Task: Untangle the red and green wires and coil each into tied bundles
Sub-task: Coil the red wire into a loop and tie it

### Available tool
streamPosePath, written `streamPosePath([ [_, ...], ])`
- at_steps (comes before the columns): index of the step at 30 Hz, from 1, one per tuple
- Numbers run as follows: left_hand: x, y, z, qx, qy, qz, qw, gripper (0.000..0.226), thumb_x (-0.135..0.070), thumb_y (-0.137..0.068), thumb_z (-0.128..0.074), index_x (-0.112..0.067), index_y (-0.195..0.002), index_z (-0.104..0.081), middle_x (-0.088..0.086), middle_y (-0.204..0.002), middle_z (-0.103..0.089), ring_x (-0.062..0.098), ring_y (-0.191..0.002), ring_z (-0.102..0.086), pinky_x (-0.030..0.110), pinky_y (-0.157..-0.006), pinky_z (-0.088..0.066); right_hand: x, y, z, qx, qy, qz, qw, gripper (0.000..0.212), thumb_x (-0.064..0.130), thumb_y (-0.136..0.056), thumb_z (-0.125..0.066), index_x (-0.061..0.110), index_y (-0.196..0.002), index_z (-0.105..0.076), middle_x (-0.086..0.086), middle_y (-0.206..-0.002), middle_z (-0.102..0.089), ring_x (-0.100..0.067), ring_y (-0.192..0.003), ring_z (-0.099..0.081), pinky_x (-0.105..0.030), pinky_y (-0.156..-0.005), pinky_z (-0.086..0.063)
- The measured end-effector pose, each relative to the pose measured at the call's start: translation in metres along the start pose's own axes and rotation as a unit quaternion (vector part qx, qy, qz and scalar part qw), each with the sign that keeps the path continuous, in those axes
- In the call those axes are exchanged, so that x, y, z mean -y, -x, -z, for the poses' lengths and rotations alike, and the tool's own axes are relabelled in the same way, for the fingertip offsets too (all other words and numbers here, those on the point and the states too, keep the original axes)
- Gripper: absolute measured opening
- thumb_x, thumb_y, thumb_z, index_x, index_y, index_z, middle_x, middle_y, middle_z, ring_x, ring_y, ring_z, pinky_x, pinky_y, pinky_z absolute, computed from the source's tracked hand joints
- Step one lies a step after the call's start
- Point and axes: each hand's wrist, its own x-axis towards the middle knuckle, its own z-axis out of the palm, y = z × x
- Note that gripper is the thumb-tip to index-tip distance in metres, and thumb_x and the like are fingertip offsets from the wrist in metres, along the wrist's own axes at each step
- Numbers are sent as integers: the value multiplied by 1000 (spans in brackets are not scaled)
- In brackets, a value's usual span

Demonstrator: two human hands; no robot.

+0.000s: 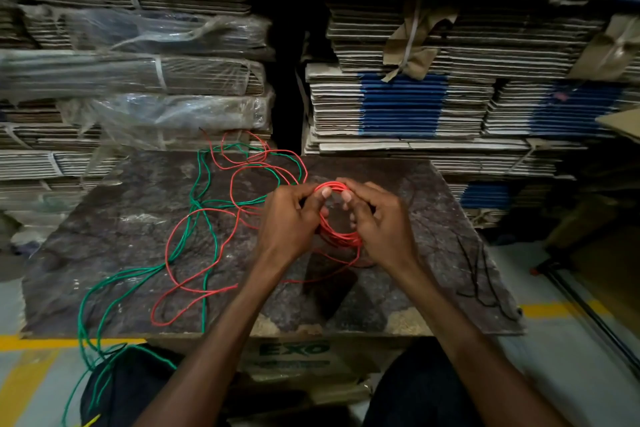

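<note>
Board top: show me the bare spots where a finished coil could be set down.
Bare: the board's right part, between the right hand and the black cords; also its near-left corner, outside the green wire. Crowded: left and centre, where red wire and green loops cross.

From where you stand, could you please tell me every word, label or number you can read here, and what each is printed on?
"EXO" in green letters, on the front of the cardboard box under the board; the first letter is partly cut off, so the word may be longer.
A second green line beneath it on the same box is too blurred to read.
The cardboard stacks behind show no readable print.
</note>
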Motion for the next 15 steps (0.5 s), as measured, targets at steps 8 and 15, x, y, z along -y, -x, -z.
streamPosePath([
  [8, 2, 12, -45, 64, -14, -8, 998, 32, -41, -84, -53, -28, -55, -62, -11, -47, -58, -5, -43, -44, 32, -49, -43, -8, 28, 49, 20, -115, -168, 979, 27, 3, -93, -60, -1, -119, -64, -8, -92, -72, -3, -69, -63, -14, -65, -52],
  [15, -13, 22, -81, 80, -33, -23, 996, 39, -40, -85, -55, -16, -54, -61, -7, -45, -55, 5, -43, -47, 35, -48, -43, -14, 41, 115, 26, -132, -254, 958, 27, 25, -94, -61, 2, -102, -73, -9, -93, -74, -16, -84, -69, -28, -79, -56],
])
